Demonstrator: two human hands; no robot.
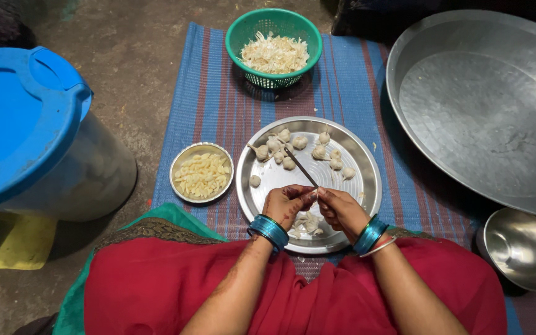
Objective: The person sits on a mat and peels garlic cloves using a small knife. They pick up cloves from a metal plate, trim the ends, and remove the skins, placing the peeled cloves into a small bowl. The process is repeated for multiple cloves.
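The steel plate [367,162] lies on a blue striped mat [206,93], with its near rim against the person's red-draped lap [156,285]. Left of it, just beside its rim, sits a small bowl [201,174] of peeled garlic cloves. Beyond the plate, a little apart, stands a green basket [273,28] full of papery skins. To the right a large steel basin [485,105] overlaps the mat's edge, and a small steel bowl [522,248] sits near the right knee. A drum with a blue lid [20,118] stands well apart on the left, on the bare floor. The freest room is the middle of the plate, between the hands and the unpeeled garlic [299,149] scattered along its far side.

Both hands meet over the near part of the plate. The left hand [286,205] is curled narrow, fingertips pinched on something small that I cannot make out. The right hand [339,208] is closed around a thin knife [300,166], whose blade points away over the plate. A few pieces of garlic lie on the plate right under the hands.
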